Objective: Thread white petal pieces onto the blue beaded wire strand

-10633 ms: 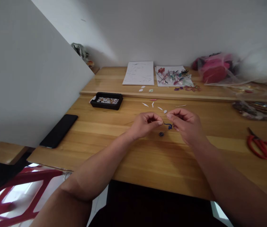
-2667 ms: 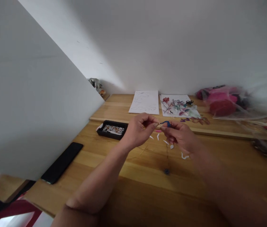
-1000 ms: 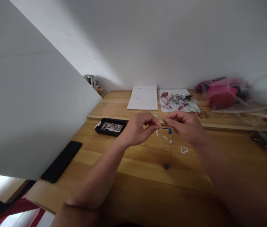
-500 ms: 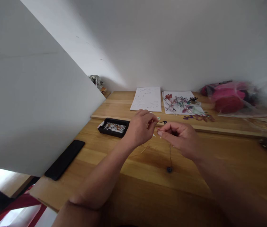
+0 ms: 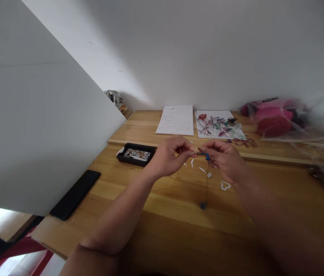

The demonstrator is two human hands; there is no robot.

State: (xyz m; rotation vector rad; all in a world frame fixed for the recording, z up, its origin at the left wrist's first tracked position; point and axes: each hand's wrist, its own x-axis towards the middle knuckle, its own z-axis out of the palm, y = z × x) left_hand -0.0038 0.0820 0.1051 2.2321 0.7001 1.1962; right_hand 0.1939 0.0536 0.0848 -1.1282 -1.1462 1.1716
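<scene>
My left hand (image 5: 169, 157) and my right hand (image 5: 224, 160) are raised a little above the wooden table (image 5: 167, 214), fingertips almost meeting. Both hands pinch a small blue curled strip (image 5: 205, 155) between them. A thin dark strand hangs from it down to a small dark coil (image 5: 202, 206) lying on the table. Several small white petal-shaped pieces (image 5: 224, 186) lie on the wood just beyond and under my hands.
A black tray of small beads (image 5: 136, 154) sits left of my hands, a black phone (image 5: 75, 194) nearer the left edge. Two white sheets (image 5: 175, 120), one with coloured paper flowers (image 5: 218, 127), lie at the back. Pink material in clear plastic bags (image 5: 277, 120) fills the back right. A white panel (image 5: 35, 126) stands at left.
My right hand, half a second ago lower and apart from the strip, has come back up and pinches the blue strip together with my left hand. The view shifted slightly.
</scene>
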